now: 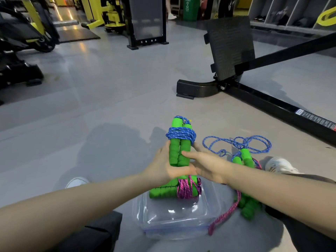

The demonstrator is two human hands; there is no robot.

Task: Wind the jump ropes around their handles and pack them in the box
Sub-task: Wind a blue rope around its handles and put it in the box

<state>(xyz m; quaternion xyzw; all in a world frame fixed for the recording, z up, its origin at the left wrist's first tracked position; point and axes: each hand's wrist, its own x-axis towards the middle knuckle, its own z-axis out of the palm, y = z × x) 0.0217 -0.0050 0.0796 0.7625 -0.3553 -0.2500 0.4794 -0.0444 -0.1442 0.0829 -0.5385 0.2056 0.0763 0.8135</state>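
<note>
Jump rope of blue braided cord wound round two green foam handles (180, 136) stands upright just over the clear plastic box (172, 231). Your left hand (163, 168) wraps the handles' lower ends; your right hand (207, 165) lays nearly straight fingers on them. It looks light and squashy, and the coils may slip, so grip across both handles below the winding.

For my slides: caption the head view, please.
Left hand grips green foam handles wound with blue rope, right hand touching them, near a clear plastic box.
</note>
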